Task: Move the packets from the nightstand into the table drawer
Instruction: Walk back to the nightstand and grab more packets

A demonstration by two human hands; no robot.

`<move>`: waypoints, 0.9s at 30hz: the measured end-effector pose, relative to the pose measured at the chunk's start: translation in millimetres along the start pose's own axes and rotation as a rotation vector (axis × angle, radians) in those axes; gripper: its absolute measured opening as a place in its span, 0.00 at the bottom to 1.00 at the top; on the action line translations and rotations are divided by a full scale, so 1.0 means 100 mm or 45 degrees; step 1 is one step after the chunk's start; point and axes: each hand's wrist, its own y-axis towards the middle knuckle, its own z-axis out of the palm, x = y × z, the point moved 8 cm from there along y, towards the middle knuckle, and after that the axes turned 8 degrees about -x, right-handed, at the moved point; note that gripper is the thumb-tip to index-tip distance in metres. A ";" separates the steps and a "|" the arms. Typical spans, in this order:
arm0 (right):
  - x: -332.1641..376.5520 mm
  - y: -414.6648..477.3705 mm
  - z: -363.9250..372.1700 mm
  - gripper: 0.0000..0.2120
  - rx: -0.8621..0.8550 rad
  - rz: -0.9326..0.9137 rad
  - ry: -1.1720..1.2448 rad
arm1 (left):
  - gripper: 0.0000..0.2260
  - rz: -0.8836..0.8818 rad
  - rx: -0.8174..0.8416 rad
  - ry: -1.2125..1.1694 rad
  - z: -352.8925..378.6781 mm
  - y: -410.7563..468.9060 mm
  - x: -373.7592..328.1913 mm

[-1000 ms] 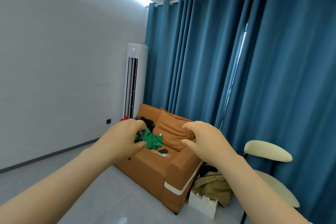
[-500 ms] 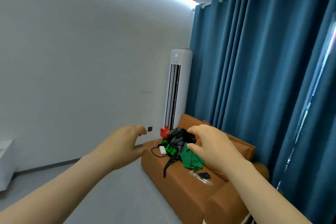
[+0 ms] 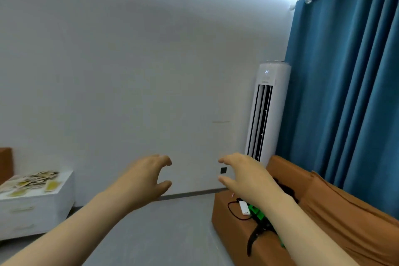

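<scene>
The left hand (image 3: 146, 179) hangs in the air with its fingers loosely bent and its thumb spread away from them, holding nothing. The right hand (image 3: 241, 177) mirrors it, a clear gap between the two, and it too holds nothing.

Below and between the hands the grey floor (image 3: 162, 235) lies open and runs ahead to the pale wall (image 3: 129, 71). Under the right forearm sits the end of an orange sofa (image 3: 323, 218), its near corner edge just right of that open floor. A white charger (image 3: 244, 208) with a black cable (image 3: 232, 211) lies on the seat there. Beyond the right hand stands a tall white air conditioner (image 3: 265, 114), and further right hangs a blue curtain (image 3: 345, 93).

Far to the left of the left hand, and lower, a white nightstand (image 3: 43, 211) stands against the wall — well apart from the hand, with bare floor between. The packets (image 3: 32, 180) lie on its top in a loose, overlapping scatter: flat and pale, some with yellow-green faces. They are too blurred to count.
</scene>
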 end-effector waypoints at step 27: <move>2.13 5.22 3.32 0.21 0.138 -0.628 0.356 | 0.19 -0.605 -0.092 0.391 0.66 2.43 4.80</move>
